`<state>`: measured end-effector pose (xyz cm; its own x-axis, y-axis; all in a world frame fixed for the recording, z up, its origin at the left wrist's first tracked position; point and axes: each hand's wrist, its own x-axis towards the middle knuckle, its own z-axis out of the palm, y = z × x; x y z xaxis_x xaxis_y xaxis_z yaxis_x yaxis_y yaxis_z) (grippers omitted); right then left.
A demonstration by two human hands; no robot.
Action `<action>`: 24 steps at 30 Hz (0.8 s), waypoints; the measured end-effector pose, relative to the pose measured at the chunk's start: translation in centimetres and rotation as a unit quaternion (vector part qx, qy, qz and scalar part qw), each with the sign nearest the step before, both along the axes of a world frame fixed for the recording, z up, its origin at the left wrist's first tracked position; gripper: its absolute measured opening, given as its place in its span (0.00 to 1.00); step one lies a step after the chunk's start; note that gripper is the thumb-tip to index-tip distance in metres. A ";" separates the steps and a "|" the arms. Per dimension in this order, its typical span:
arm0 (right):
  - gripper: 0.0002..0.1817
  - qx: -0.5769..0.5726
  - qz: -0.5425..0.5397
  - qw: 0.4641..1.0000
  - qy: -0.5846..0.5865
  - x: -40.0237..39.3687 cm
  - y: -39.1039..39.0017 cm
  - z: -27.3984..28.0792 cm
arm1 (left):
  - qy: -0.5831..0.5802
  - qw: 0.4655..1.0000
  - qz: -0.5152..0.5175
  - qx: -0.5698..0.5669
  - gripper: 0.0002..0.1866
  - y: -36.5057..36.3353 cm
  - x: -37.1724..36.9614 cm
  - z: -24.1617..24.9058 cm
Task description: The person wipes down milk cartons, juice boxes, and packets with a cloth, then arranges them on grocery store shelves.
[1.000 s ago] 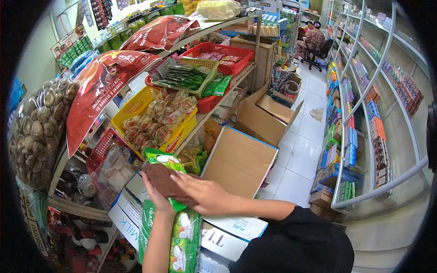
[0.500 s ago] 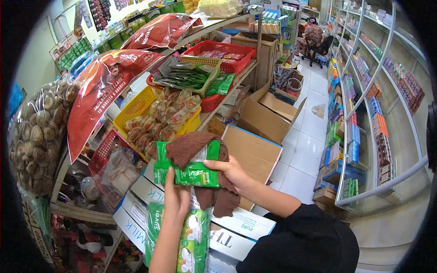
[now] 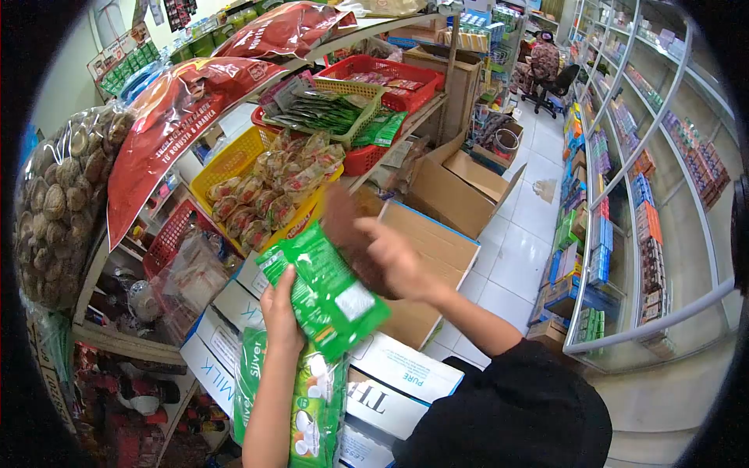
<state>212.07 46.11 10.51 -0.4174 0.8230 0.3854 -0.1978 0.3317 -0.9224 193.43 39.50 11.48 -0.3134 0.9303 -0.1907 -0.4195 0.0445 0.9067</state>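
1. Head view, left hand (image 3: 281, 312): fingers closed on the lower edge of a green packet (image 3: 324, 288), which is held tilted above the stacked cartons (image 3: 390, 382).
2. Right hand (image 3: 398, 261): at 2 o'clock of the packet, fingers wrapped round a brown cloth (image 3: 347, 234) that is pressed to the packet's upper edge.
3. Green bag (image 3: 316, 413): at 6 o'clock of the packet, standing against the cartons.
4. Yellow basket (image 3: 230, 175): at 11 o'clock, filled with wrapped snacks.
5. Open cardboard box (image 3: 460, 195): at 1 o'clock, on the floor.
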 end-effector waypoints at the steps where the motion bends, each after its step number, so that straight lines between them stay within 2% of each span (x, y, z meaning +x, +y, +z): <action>1: 0.29 0.166 0.011 0.983 -0.078 -1.2 -0.6 0.3 | 0.016 0.999 -0.040 0.025 0.19 -0.1 -1.1 -0.8; 3: 0.28 0.332 0.002 0.921 -0.202 -3.7 -2.0 0.7 | -0.112 0.986 0.050 0.117 0.25 -0.8 0.3 0.3; 4: 0.29 0.347 0.014 0.916 -0.200 -4.8 -2.4 0.1 | -0.184 0.964 -0.031 0.190 0.28 -0.6 -1.2 -0.7; 6: 0.31 0.378 0.044 0.904 -0.192 -6.7 -3.3 -1.5 | -0.259 0.926 -0.082 0.264 0.28 0.7 -4.8 -4.4; 7: 0.30 0.396 0.070 0.892 -0.207 -7.0 -4.3 -1.2 | -0.296 0.901 -0.106 0.299 0.28 1.0 -5.0 -4.4; 9: 0.30 0.413 0.124 0.874 -0.225 -7.1 -4.4 -0.2 | -0.306 0.890 -0.195 0.277 0.27 0.9 -5.1 -4.3; 10: 0.30 0.424 0.103 0.871 -0.226 -7.2 -3.7 0.2 | -0.308 0.882 -0.239 0.264 0.27 0.9 -4.8 -3.8; 12: 0.30 0.445 0.058 0.864 -0.227 -7.6 -1.7 1.4 | -0.280 0.920 -0.173 0.213 0.28 -0.1 -1.9 -2.4; 14: 0.30 0.362 0.029 0.915 -0.174 -8.5 0.4 2.3 | -0.244 0.950 -0.106 0.162 0.28 -0.8 -0.1 -1.1; 16: 0.30 0.303 0.004 0.945 -0.124 -9.6 1.2 2.7 | -0.208 0.957 -0.137 0.146 0.28 -0.7 -0.9 -0.5; 17: 0.30 0.321 -0.002 0.936 -0.147 -9.9 0.8 2.7 | -0.190 0.960 -0.149 0.139 0.28 -0.7 -1.6 -0.5; 18: 0.31 0.339 -0.007 0.925 -0.170 -10.3 -0.3 2.6 | -0.181 0.962 -0.129 0.160 0.25 -0.6 -2.2 -1.4; 19: 0.31 0.356 -0.011 0.914 -0.193 -10.6 -1.4 2.3 | -0.155 0.941 -0.115 0.277 0.25 -0.3 -3.0 -3.6; 21: 0.32 0.375 0.085 0.894 -0.229 -10.4 -4.0 1.5 | -0.093 0.862 -0.084 0.492 0.24 0.8 -4.5 -10.3; 23: 0.32 0.363 0.159 0.900 -0.181 -9.6 -6.4 0.2 | -0.063 0.888 -0.190 0.414 0.23 -0.5 -7.6 -7.3; 24: 0.31 0.372 0.159 0.898 -0.174 -9.3 -6.4 0.1 | -0.043 0.895 -0.241 0.374 0.23 -1.1 -9.1 -5.9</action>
